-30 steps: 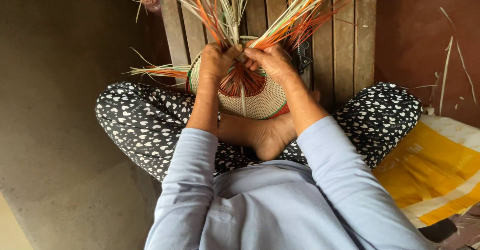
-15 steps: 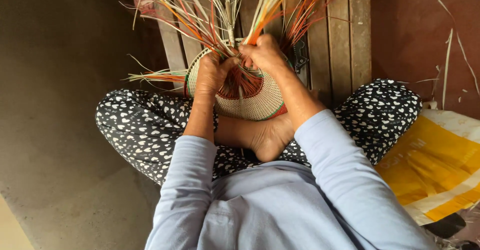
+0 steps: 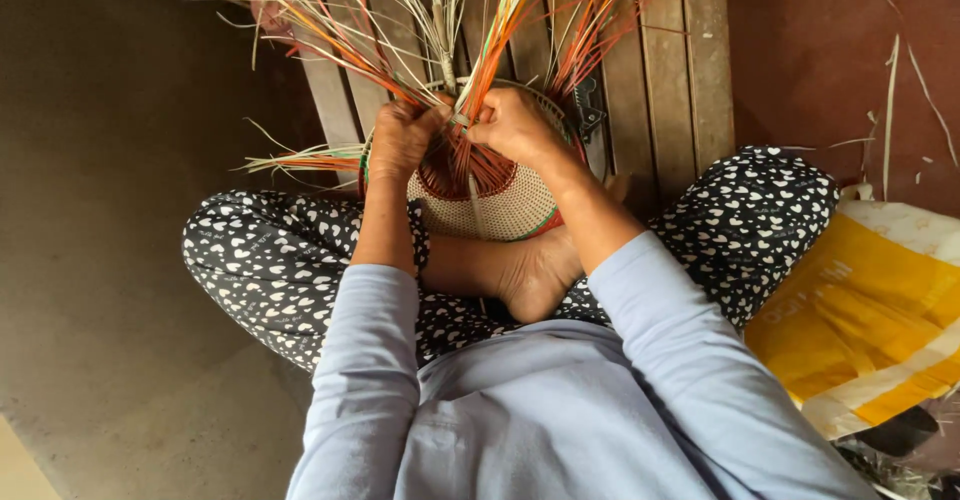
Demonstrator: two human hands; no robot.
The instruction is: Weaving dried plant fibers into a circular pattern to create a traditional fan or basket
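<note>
A round woven basket (image 3: 510, 205) of pale straw with an orange and green band rests on my crossed legs, its open side facing me. Long loose strands (image 3: 440, 30) in orange, green and pale straw fan up and outward from its rim. My left hand (image 3: 400, 138) grips a bunch of strands at the rim's left side. My right hand (image 3: 518, 125) pinches strands at the rim's top middle, close beside the left hand. My bare foot (image 3: 535, 275) lies under the basket.
I sit cross-legged in spotted black trousers on a wooden slatted platform (image 3: 690, 70). A yellow and white woven sack (image 3: 870, 310) lies at the right. Loose straw pieces (image 3: 890, 110) lie on the reddish floor at the right. Bare concrete floor (image 3: 100, 260) spreads at the left.
Both hands have shifted along the basket rim and worked the strands; the fan of loose strands has spread and moved slightly. The basket stays on my legs.
</note>
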